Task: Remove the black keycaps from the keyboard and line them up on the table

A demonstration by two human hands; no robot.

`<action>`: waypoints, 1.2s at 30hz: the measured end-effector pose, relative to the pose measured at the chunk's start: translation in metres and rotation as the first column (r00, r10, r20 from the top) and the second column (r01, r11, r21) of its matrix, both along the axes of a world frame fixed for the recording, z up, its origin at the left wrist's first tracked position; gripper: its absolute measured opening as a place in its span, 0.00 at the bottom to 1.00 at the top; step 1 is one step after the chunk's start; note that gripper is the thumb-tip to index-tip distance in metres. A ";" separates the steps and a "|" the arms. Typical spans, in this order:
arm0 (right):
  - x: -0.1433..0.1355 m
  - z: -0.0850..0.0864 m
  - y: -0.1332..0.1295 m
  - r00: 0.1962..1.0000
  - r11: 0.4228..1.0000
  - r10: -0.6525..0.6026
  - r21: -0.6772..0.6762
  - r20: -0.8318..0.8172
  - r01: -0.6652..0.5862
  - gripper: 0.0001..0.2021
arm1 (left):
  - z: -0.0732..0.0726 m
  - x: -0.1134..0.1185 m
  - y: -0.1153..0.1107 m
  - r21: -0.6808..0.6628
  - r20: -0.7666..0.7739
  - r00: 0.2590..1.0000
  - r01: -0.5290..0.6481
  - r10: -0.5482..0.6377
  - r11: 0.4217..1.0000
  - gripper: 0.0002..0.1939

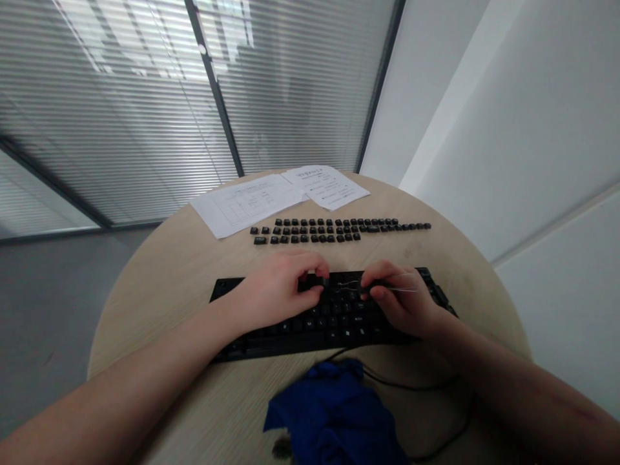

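A black keyboard point(300, 338) lies across the table, several of its keys off. Above its upper middle, my left hand point(285, 287) is closed, with thumb and forefinger round a small black keycap point(325, 282). My right hand point(400, 297) is closed over the keyboard's right part, pinching a wire keycap puller point(364, 289) with a dark handle. The puller's thin wire ends point left towards the keycap; whether they touch it cannot be made out. Behind the keyboard, loose black keycaps point(294, 230) stand in rows.
Two printed sheets point(252, 203) lie at the far side of the round wooden table point(140, 310). A blue cloth point(339, 413) is at the near edge, beside a black cable point(411, 388). Blinds and a white wall stand beyond.
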State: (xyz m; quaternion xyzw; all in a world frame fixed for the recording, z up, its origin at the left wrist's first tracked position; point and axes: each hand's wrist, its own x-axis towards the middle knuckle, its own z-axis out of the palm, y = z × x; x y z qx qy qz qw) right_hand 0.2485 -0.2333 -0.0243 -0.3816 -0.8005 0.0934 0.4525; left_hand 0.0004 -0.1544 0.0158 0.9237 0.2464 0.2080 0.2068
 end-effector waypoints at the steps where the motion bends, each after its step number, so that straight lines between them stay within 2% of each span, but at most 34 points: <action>1: 0.002 0.000 0.001 1.000 1.000 -0.021 0.011 -0.017 0.021 0.11 | 0.000 -0.001 0.002 0.002 -0.002 1.000 -0.012 0.012 1.000 0.06; 7: 0.030 -0.005 0.011 0.947 0.970 -0.217 0.059 -0.235 0.237 0.12 | -0.004 -0.007 0.016 0.086 -0.023 0.998 -0.063 0.065 0.994 0.07; 11: 0.049 -0.001 0.020 0.863 0.921 -0.305 0.107 -0.402 0.375 0.13 | -0.007 -0.007 0.021 0.077 -0.039 0.996 -0.076 0.079 0.994 0.06; 14: 0.059 0.004 0.028 0.791 0.886 -0.330 0.120 -0.515 0.448 0.14 | 0.000 0.002 0.024 0.082 -0.068 0.995 -0.063 0.068 0.995 0.05; 18: 0.068 0.010 0.037 0.688 0.853 -0.329 0.109 -0.647 0.511 0.16 | 0.014 0.032 0.034 0.176 -0.157 0.987 0.007 0.021 0.984 0.05; 21: 0.075 0.008 0.043 0.648 0.846 -0.333 0.085 -0.685 0.526 0.16 | 0.015 0.067 0.048 0.249 -0.198 0.980 0.056 -0.006 0.967 0.05; 25: 0.084 -0.002 0.050 0.657 0.850 -0.386 0.027 -0.648 0.526 0.15 | -0.001 0.116 0.074 0.304 -0.279 0.960 0.066 0.023 0.950 0.06; 28: 0.087 -0.008 0.054 0.677 0.833 -0.441 0.012 -0.589 0.553 0.14 | -0.015 0.142 0.088 0.326 -0.307 0.951 0.089 0.017 0.941 0.07; 31: 0.087 -0.012 0.057 0.701 0.831 -0.463 0.009 -0.543 0.556 0.14 | -0.025 0.157 0.094 0.354 -0.339 0.940 0.108 0.020 0.929 0.08; 36: 0.088 -0.010 0.058 0.712 0.839 -0.451 0.018 -0.538 0.544 0.12 | -0.035 0.162 0.098 0.386 -0.385 0.923 0.135 0.026 0.912 0.07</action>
